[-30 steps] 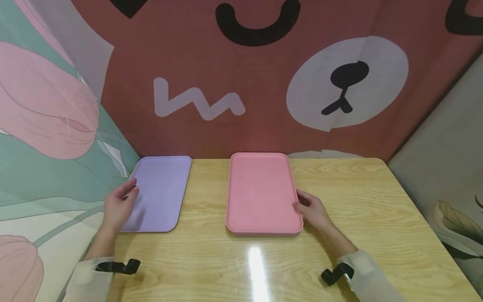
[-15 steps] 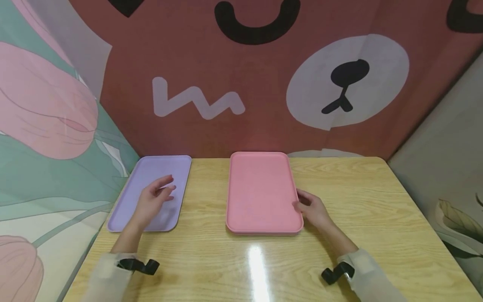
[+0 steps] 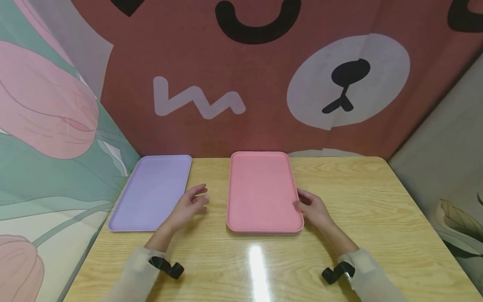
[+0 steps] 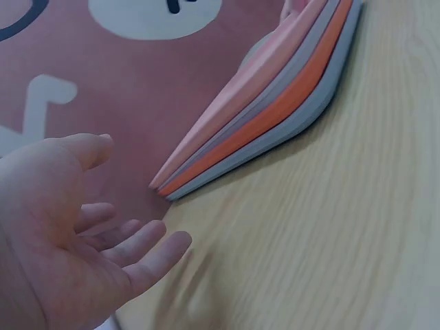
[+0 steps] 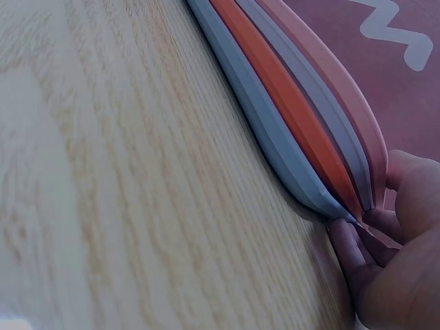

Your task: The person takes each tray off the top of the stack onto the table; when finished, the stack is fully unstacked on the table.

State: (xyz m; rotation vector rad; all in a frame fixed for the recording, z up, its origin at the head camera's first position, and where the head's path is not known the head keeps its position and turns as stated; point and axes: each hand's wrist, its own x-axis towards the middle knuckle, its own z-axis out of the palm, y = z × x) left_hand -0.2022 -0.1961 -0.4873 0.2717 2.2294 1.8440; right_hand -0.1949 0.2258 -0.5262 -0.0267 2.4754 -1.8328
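Observation:
A pink tray (image 3: 260, 188) lies on top of a stack at the middle of the table. Below it, the right wrist view shows the edges of a greyish-purple tray (image 5: 320, 89), an orange tray (image 5: 292, 113) and a grey-blue tray (image 5: 258, 127) at the bottom. My right hand (image 3: 314, 209) grips the stack's right edge, thumb at the pink rim and fingertips against the lower trays. My left hand (image 3: 190, 205) holds nothing; its fingers are loosely spread above the wood, between the stack and a separate lilac tray (image 3: 151, 193) on the left.
The wooden table (image 3: 211, 264) meets a wall hanging (image 3: 264, 130) with bear drawings at the back. A flower-patterned cloth (image 3: 49, 176) borders the left side, and a grey cloth (image 3: 449, 138) the right. Each wrist carries a black strap mount (image 3: 166, 267).
My left hand has moved right, from the lilac tray's left side across it toward the pink stack. My right hand and the trays have stayed put.

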